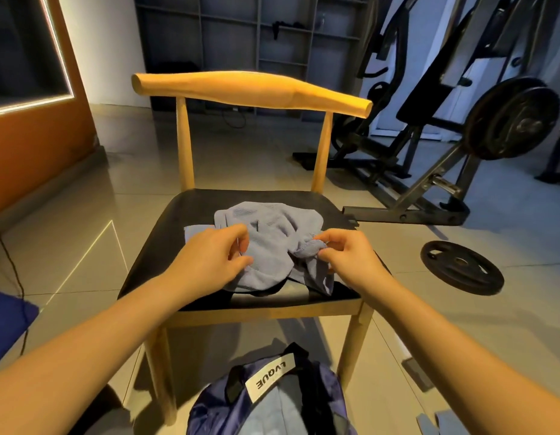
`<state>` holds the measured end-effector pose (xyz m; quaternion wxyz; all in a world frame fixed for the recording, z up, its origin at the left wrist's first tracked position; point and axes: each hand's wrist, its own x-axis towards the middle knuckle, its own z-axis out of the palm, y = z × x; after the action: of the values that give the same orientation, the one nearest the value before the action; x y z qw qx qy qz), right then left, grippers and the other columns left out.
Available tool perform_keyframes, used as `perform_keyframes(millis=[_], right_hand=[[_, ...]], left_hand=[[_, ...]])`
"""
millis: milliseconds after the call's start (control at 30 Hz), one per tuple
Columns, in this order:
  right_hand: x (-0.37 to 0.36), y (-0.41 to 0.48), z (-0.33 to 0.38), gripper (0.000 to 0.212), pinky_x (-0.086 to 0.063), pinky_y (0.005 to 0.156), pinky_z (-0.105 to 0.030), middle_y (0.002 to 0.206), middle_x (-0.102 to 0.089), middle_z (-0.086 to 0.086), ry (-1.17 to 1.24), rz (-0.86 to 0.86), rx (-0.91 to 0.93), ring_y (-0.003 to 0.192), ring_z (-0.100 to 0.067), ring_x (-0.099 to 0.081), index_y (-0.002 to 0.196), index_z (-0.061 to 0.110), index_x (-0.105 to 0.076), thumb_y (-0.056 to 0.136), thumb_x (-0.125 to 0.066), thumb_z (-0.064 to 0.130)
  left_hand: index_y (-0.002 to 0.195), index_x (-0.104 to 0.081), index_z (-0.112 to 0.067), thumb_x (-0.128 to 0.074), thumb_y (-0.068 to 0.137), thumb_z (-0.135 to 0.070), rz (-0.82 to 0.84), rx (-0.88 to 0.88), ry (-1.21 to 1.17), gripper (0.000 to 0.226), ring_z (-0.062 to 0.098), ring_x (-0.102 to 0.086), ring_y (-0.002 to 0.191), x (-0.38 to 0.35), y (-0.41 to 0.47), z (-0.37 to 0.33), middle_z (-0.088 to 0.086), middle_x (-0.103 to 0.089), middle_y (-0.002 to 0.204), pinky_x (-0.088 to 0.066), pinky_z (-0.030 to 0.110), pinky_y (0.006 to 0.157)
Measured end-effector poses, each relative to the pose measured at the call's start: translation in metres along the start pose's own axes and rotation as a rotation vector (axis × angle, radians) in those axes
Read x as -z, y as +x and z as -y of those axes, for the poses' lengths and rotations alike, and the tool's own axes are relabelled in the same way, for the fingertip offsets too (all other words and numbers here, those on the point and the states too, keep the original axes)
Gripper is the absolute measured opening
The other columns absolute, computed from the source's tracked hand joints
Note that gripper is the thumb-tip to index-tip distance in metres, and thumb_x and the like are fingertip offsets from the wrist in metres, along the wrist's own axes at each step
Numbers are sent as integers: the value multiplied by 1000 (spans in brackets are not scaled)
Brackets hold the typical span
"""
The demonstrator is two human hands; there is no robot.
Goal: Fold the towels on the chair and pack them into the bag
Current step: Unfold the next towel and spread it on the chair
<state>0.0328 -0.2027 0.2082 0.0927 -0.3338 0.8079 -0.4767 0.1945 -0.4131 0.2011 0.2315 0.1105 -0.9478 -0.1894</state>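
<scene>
Towel (pixel 272 227) crumpled on the chair (pixel 184 215) seat, just ahead of both grips. Right grip (pixel 344 255) pinches a bunched corner between thumb and fingertips; left grip (pixel 216 255) curls over the opposite edge, and whether it holds cloth cannot be told. The towel's long axis appears to run from grip to grip, so spreading it probably calls for drawing them apart. Bag (pixel 216 403) lies open on the floor, below both grips

The towel (pixel 272 230) in the middle of the frame was pale blue. The chair (pixel 250 92) had a black seat and yellow-brown wood. The bag (pixel 216 406) at the bottom was dark blue with a white label and black letters. The floor (pixel 84 215) tiles were grey.
</scene>
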Motion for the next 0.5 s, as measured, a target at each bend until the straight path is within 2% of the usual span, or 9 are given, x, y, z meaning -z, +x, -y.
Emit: perform_keyframes(millis=[33, 100, 200, 233, 300, 400, 500], right_hand=[[0, 0, 2, 27, -59, 66, -30, 79, -76, -3, 30, 14, -27, 71, -11, -68, 85, 16, -77, 93, -56, 0], [1, 1, 7, 25, -60, 67, -37, 76, -71, -12, 105, 16, -88, 70, -16, -64, 76, 9, -74, 92, -57, 1], [7, 1, 15, 21, -58, 63, -30, 72, -65, -10, 222, 74, -150, 58, -14, -60, 73, 9, -71, 93, -66, 11], [8, 2, 16, 21, -55, 63, -30, 72, -65, -10, 238, 97, -144, 59, -16, -58, 75, 10, -72, 94, -68, 16], [11, 2, 17, 23, -52, 64, -32, 73, -62, -14, 242, 115, -105, 64, -22, -55, 79, 6, -73, 96, -69, 22], [13, 4, 16, 17, -50, 63, -34, 76, -67, -12, 243, 91, -70, 67, -22, -58, 88, 6, -73, 98, -65, 17], [17, 4, 17, 13, -49, 63, -33, 75, -69, -7, 293, 89, -69, 63, -15, -59, 89, 10, -74, 98, -63, 9]], left_hand=[[83, -56, -33, -76, 89, -37, 38, -10, -45, 21, 8, -60, 69, 0, -2, 3, -10, -63, 73, -50, 27, 63], [97, -63, -37, -77, 86, -46, 181, -31, -90, 20, 2, -62, 84, 3, -7, 7, -17, -65, 91, -55, 24, 72], [119, -58, -42, -75, 80, -60, 353, -109, 73, 46, -3, -53, 103, 5, -11, 11, -26, -54, 114, -51, 17, 86], [119, -58, -41, -75, 81, -59, 340, -135, 124, 45, -2, -52, 103, 5, -12, 10, -26, -52, 114, -49, 17, 86], [109, -60, -38, -74, 87, -47, 271, -160, 152, 28, 0, -52, 96, 5, -12, 10, -23, -54, 107, -48, 17, 82], [97, -65, -35, -69, 93, -35, 218, -156, 154, 6, -4, -54, 87, 9, -10, 11, -23, -58, 93, -45, 16, 76], [89, -67, -33, -69, 93, -32, 212, -125, 126, 4, -1, -57, 82, 12, -8, 16, -22, -60, 86, -45, 15, 71]])
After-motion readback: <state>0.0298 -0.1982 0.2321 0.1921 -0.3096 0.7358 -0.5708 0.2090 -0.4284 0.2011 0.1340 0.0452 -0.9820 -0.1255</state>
